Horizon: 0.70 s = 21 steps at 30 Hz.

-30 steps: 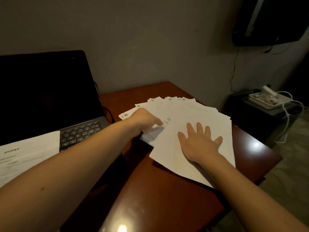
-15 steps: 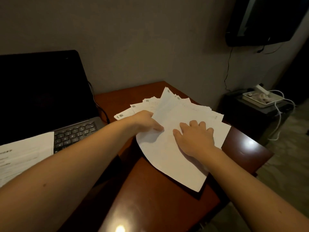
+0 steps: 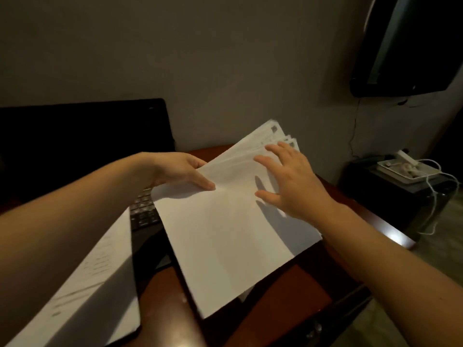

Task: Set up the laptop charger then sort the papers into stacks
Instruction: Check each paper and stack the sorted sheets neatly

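the left hand (image 3: 175,174) pinches the paper stack (image 3: 225,234) at its left edge. its thumb (image 3: 204,184) lies flat on the top sheet and the other fingers are hidden under the sheets. the right hand (image 3: 293,181) is spread wide over the right half of the stack, fingers (image 3: 275,151) straight and apart, gripping nothing. they reach the fanned far corners of the sheets. a shadow lies on the paper under the palm, and i cannot tell whether the fingertips touch the sheets.

the stack is blank on top and slants from near-left to far-right, its far corners splayed out. it sits just right of the laptop (image 3: 82,146), and its left edge overlaps the right end of the laptop's keyboard (image 3: 144,211). the laptop is open with a dark screen. a printed sheet (image 3: 95,271) lies across the near part of the laptop.

the laptop stands on a reddish-brown wooden table (image 3: 275,309) pushed against a plain grey wall (image 3: 225,58). high up and far to the right of the laptop a dark flat screen (image 3: 406,46) hangs on the wall, with a thin cable (image 3: 354,128) dropping from it. lower, well to the right of the laptop and past the table's edge, stands a dark cabinet (image 3: 390,191). a white tray (image 3: 406,169) sits on it and white cables (image 3: 436,196) trail down its side.
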Each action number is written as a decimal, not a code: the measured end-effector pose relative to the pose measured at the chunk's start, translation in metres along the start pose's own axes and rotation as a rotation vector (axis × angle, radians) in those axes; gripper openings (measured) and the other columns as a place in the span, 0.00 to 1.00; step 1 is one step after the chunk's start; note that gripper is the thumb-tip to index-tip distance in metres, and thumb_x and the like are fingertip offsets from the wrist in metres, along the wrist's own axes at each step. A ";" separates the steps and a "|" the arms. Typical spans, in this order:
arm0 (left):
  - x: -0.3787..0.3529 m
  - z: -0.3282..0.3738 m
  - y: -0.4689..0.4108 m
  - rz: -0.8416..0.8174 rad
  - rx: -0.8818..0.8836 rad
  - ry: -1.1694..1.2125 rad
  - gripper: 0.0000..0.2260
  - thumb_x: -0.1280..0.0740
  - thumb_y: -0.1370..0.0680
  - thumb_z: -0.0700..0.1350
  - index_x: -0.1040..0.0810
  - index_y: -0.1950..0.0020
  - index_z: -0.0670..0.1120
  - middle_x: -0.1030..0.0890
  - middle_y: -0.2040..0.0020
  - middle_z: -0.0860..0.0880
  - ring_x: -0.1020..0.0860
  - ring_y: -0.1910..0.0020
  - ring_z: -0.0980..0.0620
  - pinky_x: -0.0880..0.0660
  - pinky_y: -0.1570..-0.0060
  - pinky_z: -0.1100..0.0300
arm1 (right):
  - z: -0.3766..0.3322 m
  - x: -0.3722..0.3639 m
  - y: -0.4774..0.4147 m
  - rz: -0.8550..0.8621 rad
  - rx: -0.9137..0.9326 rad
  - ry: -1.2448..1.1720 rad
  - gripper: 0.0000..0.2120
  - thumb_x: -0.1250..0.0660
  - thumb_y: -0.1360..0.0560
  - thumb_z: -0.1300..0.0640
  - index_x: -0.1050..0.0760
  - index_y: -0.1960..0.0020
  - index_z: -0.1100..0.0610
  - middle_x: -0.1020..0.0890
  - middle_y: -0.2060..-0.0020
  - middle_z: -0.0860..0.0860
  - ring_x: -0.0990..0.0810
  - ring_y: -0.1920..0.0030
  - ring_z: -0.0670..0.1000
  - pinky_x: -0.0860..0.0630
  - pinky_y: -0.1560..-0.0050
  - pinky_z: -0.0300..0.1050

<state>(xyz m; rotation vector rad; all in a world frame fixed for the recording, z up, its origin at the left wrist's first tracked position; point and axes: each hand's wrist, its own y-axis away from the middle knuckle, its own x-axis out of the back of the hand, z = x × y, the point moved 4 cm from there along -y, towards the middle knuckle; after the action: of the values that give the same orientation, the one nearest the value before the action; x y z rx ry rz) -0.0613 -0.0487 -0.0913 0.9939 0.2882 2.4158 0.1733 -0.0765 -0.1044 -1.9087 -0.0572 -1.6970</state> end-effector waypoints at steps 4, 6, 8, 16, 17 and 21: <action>0.024 -0.014 0.057 -0.059 0.051 -0.129 0.12 0.29 0.23 0.47 0.17 0.40 0.49 0.14 0.46 0.49 0.16 0.46 0.47 0.22 0.38 0.48 | -0.063 0.024 -0.033 -0.084 0.203 0.122 0.40 0.32 0.26 0.34 0.46 0.20 0.42 0.43 0.20 0.50 0.52 0.19 0.56 0.60 0.21 0.62; 0.034 -0.024 0.085 -0.062 0.082 -0.178 0.11 0.28 0.23 0.48 0.17 0.41 0.50 0.14 0.47 0.49 0.16 0.46 0.47 0.22 0.39 0.48 | -0.091 0.036 -0.046 -0.186 0.238 0.062 0.38 0.31 0.27 0.34 0.40 0.22 0.43 0.32 0.26 0.48 0.37 0.24 0.54 0.51 0.22 0.61; 0.041 -0.037 0.110 -0.060 0.122 -0.254 0.08 0.27 0.24 0.49 0.15 0.45 0.52 0.14 0.49 0.51 0.15 0.48 0.49 0.20 0.43 0.52 | -0.113 0.045 -0.055 -0.318 0.225 -0.119 0.30 0.26 0.28 0.38 0.28 0.30 0.45 0.21 0.37 0.45 0.23 0.37 0.51 0.32 0.31 0.51; 0.082 -0.099 0.193 0.240 0.163 -0.464 0.13 0.23 0.31 0.60 0.14 0.56 0.52 0.15 0.60 0.54 0.16 0.59 0.55 0.21 0.58 0.61 | -0.188 0.013 -0.060 -0.653 0.198 -0.595 0.07 0.27 0.25 0.48 0.17 0.48 0.49 0.14 0.53 0.48 0.15 0.51 0.50 0.17 0.50 0.47; 0.090 -0.110 0.202 0.334 0.140 -0.479 0.14 0.23 0.32 0.61 0.15 0.54 0.53 0.16 0.58 0.55 0.18 0.56 0.56 0.22 0.57 0.62 | -0.196 0.007 -0.058 -0.687 0.169 -0.679 0.08 0.28 0.24 0.50 0.17 0.46 0.51 0.14 0.51 0.49 0.15 0.50 0.52 0.17 0.48 0.49; 0.116 -0.152 0.238 0.786 0.077 -0.641 0.28 0.27 0.27 0.62 0.29 0.29 0.61 0.30 0.28 0.53 0.33 0.28 0.49 0.34 0.29 0.48 | -0.225 -0.016 -0.048 -0.732 -0.062 -0.988 0.09 0.30 0.21 0.55 0.18 0.45 0.58 0.13 0.53 0.55 0.13 0.52 0.55 0.17 0.51 0.48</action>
<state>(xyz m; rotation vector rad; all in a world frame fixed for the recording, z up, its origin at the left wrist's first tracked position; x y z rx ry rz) -0.3269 -0.1897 -0.0408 2.1454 -0.3019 2.5283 -0.0511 -0.1309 -0.0957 -2.7863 -1.1985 -0.9119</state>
